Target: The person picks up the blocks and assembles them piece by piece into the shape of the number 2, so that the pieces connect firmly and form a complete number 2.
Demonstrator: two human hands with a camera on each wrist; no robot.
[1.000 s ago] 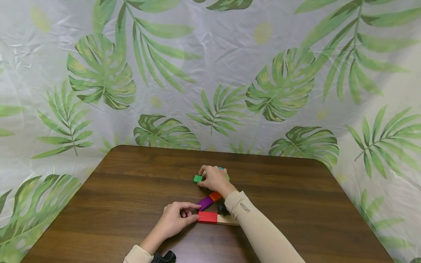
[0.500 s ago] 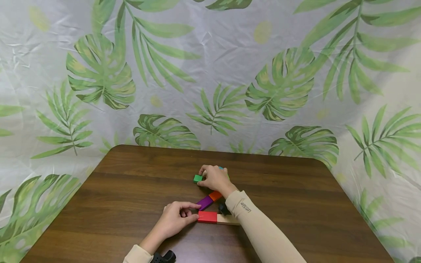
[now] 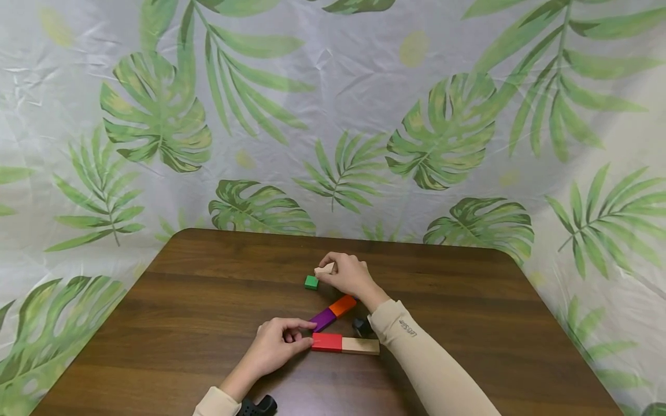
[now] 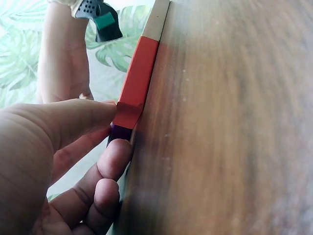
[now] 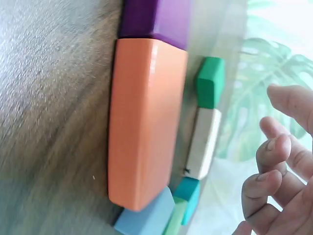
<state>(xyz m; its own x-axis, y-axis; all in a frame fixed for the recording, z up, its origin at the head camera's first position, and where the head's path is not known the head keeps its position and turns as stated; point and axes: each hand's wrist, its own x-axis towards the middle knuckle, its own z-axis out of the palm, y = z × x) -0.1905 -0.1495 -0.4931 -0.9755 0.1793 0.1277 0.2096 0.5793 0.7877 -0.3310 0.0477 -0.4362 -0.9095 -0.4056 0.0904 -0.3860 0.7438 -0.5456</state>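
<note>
In the head view a red block [image 3: 326,342] lies end to end with a plain wooden block [image 3: 361,346]. My left hand [image 3: 278,344] rests at their left end, thumb tip against the red block and index fingertip at a purple block [image 3: 324,319]. An orange block [image 3: 343,305] continues the purple one diagonally. Over the far blocks hovers my right hand [image 3: 351,274], its fingers loosely bent around nothing. The right wrist view shows it apart from a row of a green block [image 5: 210,81], a pale wooden block [image 5: 204,142] and a teal block [image 5: 188,200].
Beside the orange block's end lie a blue block [image 5: 146,215] and a light green block [image 5: 174,220]; the right hand hides both in the head view. All stand on a dark wooden table [image 3: 208,289], before a leaf-patterned sheet [image 3: 333,115]. A black wrist device [image 3: 361,328] hangs under the right wrist.
My right hand has come away from the far blocks, rising slightly back and to the right, which uncovers the pale wooden block and more of the orange one. The left hand stays put.
</note>
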